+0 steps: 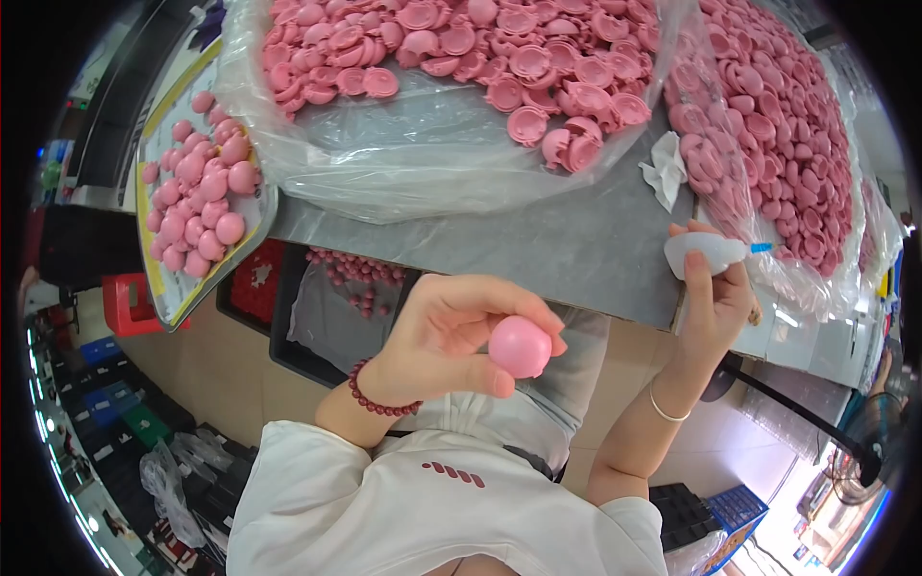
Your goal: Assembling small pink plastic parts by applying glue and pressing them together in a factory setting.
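Between the thumb and fingers of my left hand (442,336) is a round pink plastic ball (520,347), held in front of my body over the table's near edge. My right hand (715,293) grips a white squeeze bottle (704,255) over the table's right side. The bottle lies tilted, its thin blue tip (761,248) facing right. Loose pink half shells (528,125) are piled in a clear plastic bag (384,173) lying open at the far side. A tray (266,216) at the left carries several whole pink balls (195,192).
More pink shells (768,125) fill a second plastic bag at the right. A crumpled white tissue (665,171) lies on the grey tabletop (595,250). Below the table edge, a black bin (279,336) contains small pink pieces, with a red container (257,283) beside it. A red stool (123,305) stands at the left.
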`<state>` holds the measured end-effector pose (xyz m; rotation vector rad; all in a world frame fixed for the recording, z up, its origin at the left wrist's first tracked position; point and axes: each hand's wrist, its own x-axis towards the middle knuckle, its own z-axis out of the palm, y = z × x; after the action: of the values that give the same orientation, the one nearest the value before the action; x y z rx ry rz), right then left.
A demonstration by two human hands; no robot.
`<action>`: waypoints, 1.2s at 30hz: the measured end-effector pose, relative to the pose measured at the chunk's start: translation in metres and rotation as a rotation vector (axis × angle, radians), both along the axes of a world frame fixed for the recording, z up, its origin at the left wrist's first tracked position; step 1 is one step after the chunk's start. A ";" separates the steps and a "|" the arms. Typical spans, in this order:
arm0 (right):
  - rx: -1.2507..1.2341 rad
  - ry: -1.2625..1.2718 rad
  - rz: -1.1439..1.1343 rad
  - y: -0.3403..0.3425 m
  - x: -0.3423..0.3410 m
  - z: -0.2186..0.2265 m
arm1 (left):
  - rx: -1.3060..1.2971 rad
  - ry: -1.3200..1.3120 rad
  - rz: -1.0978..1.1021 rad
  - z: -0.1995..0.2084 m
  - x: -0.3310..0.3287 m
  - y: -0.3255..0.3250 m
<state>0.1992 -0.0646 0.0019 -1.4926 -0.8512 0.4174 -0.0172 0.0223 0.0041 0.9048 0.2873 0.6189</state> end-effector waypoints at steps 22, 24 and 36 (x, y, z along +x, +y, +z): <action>-0.023 -0.016 -0.012 -0.005 0.002 0.000 | 1.304 0.932 0.660 0.037 -0.033 0.128; -0.011 -0.004 0.014 -0.004 0.001 0.001 | 1.817 0.978 0.606 0.012 -0.017 0.133; 0.350 0.222 0.116 -0.024 -0.027 0.014 | 1.440 0.273 0.303 0.044 0.001 0.048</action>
<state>0.1725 -0.0891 0.0156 -1.0575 -0.7902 0.4830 -0.0162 0.0704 0.0485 2.3700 0.1919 0.9838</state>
